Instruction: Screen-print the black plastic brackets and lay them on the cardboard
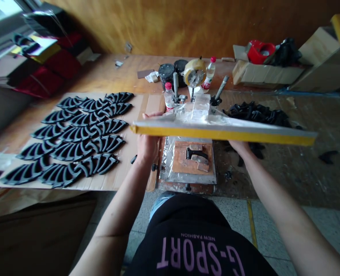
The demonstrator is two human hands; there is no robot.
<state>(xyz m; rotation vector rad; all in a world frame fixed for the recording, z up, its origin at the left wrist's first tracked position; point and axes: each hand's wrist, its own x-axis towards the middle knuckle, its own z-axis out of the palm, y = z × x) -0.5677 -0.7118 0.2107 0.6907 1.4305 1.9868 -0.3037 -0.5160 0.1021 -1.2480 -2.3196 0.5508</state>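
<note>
A flat screen-printing frame (224, 134) with yellow tape along its near edge is tilted up over the work base. My left hand (148, 143) is closed around its left end, with the thumb side showing above the edge and the wrist below. My right hand (239, 145) is at the underside of the frame's right part; its fingers are hidden behind it. Below, a small black curved part (197, 154) lies in a brown jig (181, 163) on a metal base (191, 178). Clear plastic film (168, 153) wraps parts of the base and frame.
Rows of black curved parts (80, 134) lie on cardboard at left. A pile of black parts (256, 113) is at right. Behind the frame stand bottles (169, 96), black tubs (166, 74) and a tape roll (194, 73). A cardboard box (264, 73) holds a red tape dispenser (260, 51).
</note>
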